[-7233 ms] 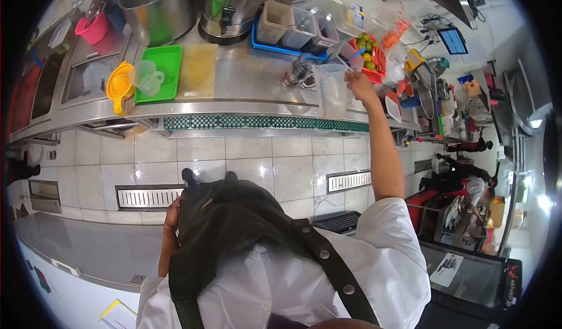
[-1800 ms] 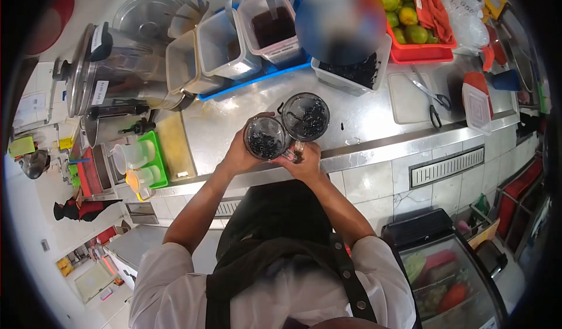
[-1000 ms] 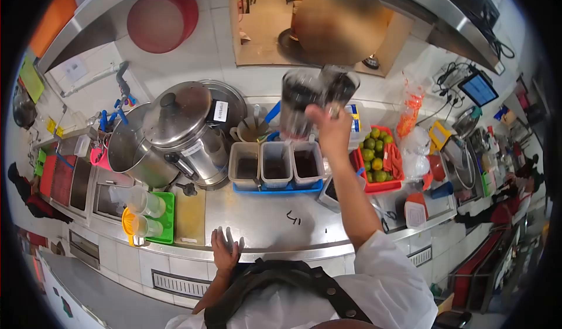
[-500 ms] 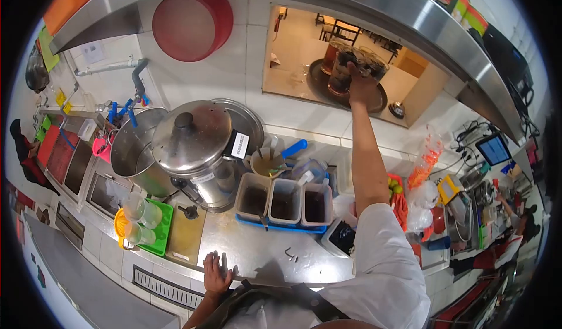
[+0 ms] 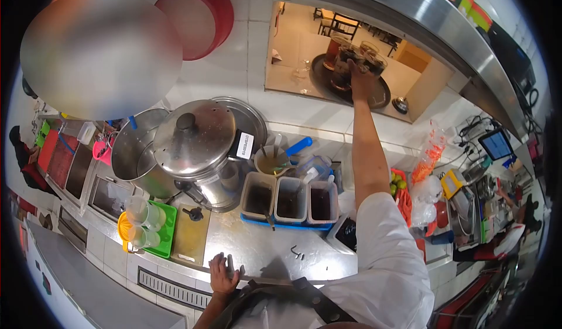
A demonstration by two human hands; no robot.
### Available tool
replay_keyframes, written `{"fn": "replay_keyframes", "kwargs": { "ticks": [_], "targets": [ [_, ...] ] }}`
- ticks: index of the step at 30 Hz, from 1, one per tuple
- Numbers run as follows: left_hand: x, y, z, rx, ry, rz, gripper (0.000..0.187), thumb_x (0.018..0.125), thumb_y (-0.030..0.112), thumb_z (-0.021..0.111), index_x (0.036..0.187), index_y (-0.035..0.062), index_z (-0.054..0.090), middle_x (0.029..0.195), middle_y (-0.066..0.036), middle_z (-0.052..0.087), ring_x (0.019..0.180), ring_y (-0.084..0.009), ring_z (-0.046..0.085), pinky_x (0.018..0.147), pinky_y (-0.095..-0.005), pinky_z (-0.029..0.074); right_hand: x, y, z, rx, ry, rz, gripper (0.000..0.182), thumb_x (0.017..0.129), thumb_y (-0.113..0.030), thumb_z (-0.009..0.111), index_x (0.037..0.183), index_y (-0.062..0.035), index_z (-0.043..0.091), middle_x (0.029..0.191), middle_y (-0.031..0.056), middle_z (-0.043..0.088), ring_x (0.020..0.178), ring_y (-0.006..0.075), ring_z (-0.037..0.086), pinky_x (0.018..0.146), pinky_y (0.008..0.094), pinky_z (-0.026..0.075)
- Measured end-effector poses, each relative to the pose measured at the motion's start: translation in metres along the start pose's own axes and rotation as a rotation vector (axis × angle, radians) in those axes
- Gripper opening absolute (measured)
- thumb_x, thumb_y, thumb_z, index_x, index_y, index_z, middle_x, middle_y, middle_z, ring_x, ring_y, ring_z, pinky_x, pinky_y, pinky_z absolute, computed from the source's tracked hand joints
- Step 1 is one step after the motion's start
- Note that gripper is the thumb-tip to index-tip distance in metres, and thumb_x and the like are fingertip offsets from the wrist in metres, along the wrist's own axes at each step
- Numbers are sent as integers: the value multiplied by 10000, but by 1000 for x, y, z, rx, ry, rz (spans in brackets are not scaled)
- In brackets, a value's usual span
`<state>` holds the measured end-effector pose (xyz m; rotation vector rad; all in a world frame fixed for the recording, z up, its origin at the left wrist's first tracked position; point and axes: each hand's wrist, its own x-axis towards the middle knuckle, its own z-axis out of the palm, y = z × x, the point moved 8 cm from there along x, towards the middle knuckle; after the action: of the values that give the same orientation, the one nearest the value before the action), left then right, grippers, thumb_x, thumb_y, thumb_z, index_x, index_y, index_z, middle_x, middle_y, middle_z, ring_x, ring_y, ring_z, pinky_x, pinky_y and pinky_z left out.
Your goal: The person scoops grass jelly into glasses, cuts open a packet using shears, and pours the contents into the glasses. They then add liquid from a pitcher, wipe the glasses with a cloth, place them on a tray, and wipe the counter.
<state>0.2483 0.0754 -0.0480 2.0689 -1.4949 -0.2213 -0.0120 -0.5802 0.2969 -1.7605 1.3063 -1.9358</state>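
Observation:
My right hand (image 5: pixel 362 82) reaches through the wall opening and is closed around a glass of dark drink (image 5: pixel 341 78). That glass is over a round dark tray (image 5: pixel 379 98); whether it rests on the tray is hard to tell. Other filled glasses stand close by, among them a reddish-brown drink (image 5: pixel 332 51). At the front edge of the steel counter (image 5: pixel 234 241), my left hand (image 5: pixel 223 275) lies with its fingers spread and nothing in it. Three square tubs of dark liquid (image 5: pixel 291 200) sit in a blue tray (image 5: pixel 275 223) between my arms.
A large lidded steel urn (image 5: pixel 196 147) and an open pot (image 5: pixel 140 165) stand at left, near a green tray (image 5: pixel 167 229) with plastic cups. A service bell (image 5: pixel 400 105) sits right of the round tray. People work at far left and far right. A blurred patch covers the upper left.
The view has shifted slightly, and a blurred patch now covers the upper left. My right hand stays at the glass and my left hand stays at the counter edge.

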Motion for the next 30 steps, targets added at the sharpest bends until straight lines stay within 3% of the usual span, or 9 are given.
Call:
{"fn": "replay_keyframes", "kwargs": {
  "ticks": [4,9,11,13,17,19,21,25,30],
  "targets": [
    [-3,1,-2,-29,22,22,611,826,406,646,1241,-20,510,1376,-251,479,1298,-450,436,1091,-639,287,16,65,10,-107,-138,260,667,707,-627,816,918,-5,707,870,140,715,866,285,692,790,396,516],
    [-8,-4,2,7,25,5,623,824,390,670,1268,-12,499,1390,-234,468,1318,-446,421,1110,-635,289,-19,3,-47,-237,-48,180,905,665,-640,831,1236,12,569,1139,193,672,1041,326,656,923,417,499],
    [-11,-5,5,17,39,24,605,832,374,664,1270,-9,500,1388,-233,469,1321,-439,420,1111,-632,287,-60,-48,-66,-293,191,-246,751,727,-404,871,1274,6,560,1009,197,696,886,290,681,816,369,526],
    [-9,1,2,49,18,21,607,848,361,648,1304,-5,486,1387,-228,470,1329,-431,413,1111,-632,278,-97,-65,-71,73,-15,-252,747,788,-310,840,1371,-24,473,984,189,678,878,245,662,817,353,519],
    [-10,-5,10,81,24,31,639,853,334,656,1355,-7,456,1400,-228,469,1361,-422,383,1124,-632,248,-299,-134,-126,379,-611,307,525,869,-13,667,1353,-78,474,1141,95,628,1018,224,623,851,344,505],
    [-17,-9,16,52,41,106,609,858,312,662,1338,-12,471,1407,-236,465,1369,-436,372,1128,-637,250,-403,-183,-180,453,-799,-89,69,960,-111,639,943,-45,629,1066,77,651,1014,182,629,889,363,503],
    [-28,-14,20,-44,-31,211,674,875,287,690,1389,-37,400,1496,-273,345,1384,-456,345,1127,-614,263,-547,-140,-233,782,-1032,708,132,961,-167,668,968,-35,674,1087,81,674,1081,198,616,979,377,472],
    [-36,62,35,-376,-252,394,743,893,293,694,1418,-51,297,1546,-300,232,1403,-478,284,1136,-586,258,-783,-42,-398,291,-907,1091,428,952,-367,662,1262,-71,664,1267,173,637,1181,297,599,1019,386,457],
    [-95,296,129,-556,-866,886,622,812,101,704,1348,32,397,1484,-276,374,1391,-457,363,1130,-546,310,-961,43,-566,-142,-988,1509,786,841,-765,508,1459,-279,503,1585,104,359,1488,372,244,1180,598,192]
  ]
}}
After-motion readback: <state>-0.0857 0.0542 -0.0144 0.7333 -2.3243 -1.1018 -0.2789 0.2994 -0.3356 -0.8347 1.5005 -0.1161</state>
